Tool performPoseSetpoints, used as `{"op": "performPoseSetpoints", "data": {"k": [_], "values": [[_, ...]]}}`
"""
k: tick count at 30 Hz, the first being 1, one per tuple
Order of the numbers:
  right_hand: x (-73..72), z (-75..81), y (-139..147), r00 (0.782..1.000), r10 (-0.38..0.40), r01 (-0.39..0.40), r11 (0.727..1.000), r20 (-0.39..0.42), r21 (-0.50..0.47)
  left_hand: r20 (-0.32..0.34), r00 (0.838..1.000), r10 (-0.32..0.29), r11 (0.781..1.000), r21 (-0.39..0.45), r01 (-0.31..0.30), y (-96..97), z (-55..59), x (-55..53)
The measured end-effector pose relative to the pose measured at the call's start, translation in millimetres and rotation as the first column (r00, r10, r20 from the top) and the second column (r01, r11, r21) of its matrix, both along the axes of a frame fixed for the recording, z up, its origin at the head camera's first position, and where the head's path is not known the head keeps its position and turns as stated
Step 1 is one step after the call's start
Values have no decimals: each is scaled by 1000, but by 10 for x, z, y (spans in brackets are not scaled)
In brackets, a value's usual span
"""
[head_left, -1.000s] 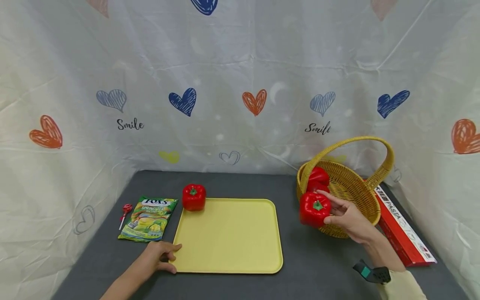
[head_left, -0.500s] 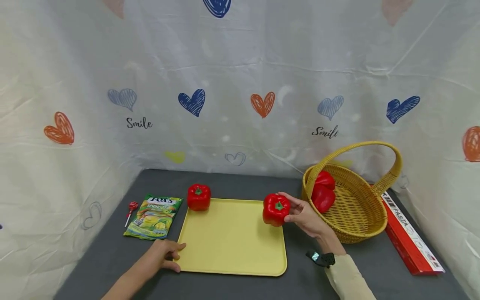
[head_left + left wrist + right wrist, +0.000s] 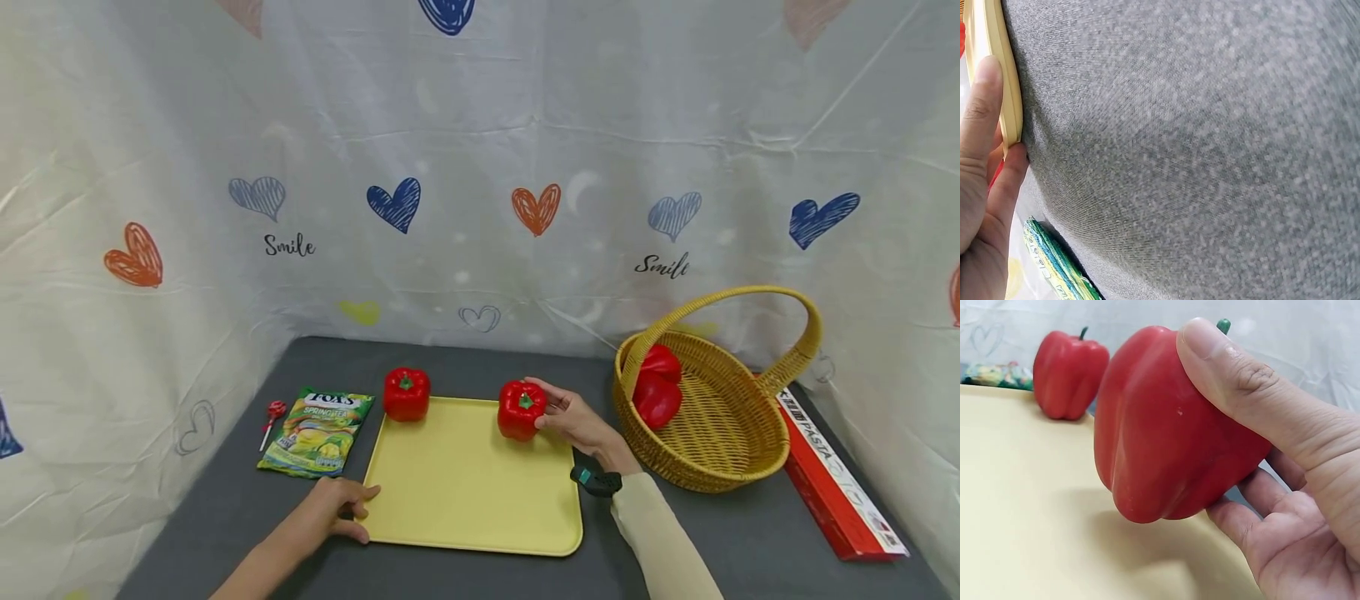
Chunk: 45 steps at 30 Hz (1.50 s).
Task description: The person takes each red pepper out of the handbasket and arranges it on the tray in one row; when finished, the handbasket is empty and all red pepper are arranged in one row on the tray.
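My right hand (image 3: 577,419) holds a red bell pepper (image 3: 520,410) over the right part of the yellow tray (image 3: 465,500). In the right wrist view the thumb lies along this bell pepper (image 3: 1160,431), fingers behind and under it, and a shadow falls on the tray below. With thumb and fingers my left hand (image 3: 337,507) grips the near left corner of the tray; the left wrist view shows the thumb against the rim (image 3: 1011,81). Another red bell pepper (image 3: 407,395) sits at the tray's far left corner.
A yellow wicker basket (image 3: 720,467) with more red peppers (image 3: 657,400) stands at the right, beside a red pasta box (image 3: 840,492). Left of the tray lie a green candy bag (image 3: 318,433) and a red lollipop (image 3: 274,414). A printed curtain hangs behind.
My right hand has carried the bell pepper leftward from beside the basket to above the tray. The left hand keeps its grip on the tray corner. The head view has shifted slightly.
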State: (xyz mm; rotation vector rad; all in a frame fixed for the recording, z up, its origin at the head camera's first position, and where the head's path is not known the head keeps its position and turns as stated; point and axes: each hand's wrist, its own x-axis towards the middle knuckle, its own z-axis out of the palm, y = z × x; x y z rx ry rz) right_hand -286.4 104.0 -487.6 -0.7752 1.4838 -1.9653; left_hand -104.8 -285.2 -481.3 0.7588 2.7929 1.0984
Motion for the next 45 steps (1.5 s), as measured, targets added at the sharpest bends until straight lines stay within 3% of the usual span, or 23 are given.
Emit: {"op": "performPoseSetpoints", "data": {"k": [10,25,37,45], "values": [[-180,0,-379,1000,13,-14,998,16,54,-15,1000,8,1000,-14,-8,2,3,20],[-242,32,-949,998,46,-49,997,48,67,30,999,30,998,-58,-28,9,35,16],[-244,35,-1087,993,82,-86,996,89,36,-15,1000,21,998,-60,-22,5,32,19],[-239,37,-1120,995,72,-76,995,65,62,9,1000,27,999,-28,-27,17,42,30]]}}
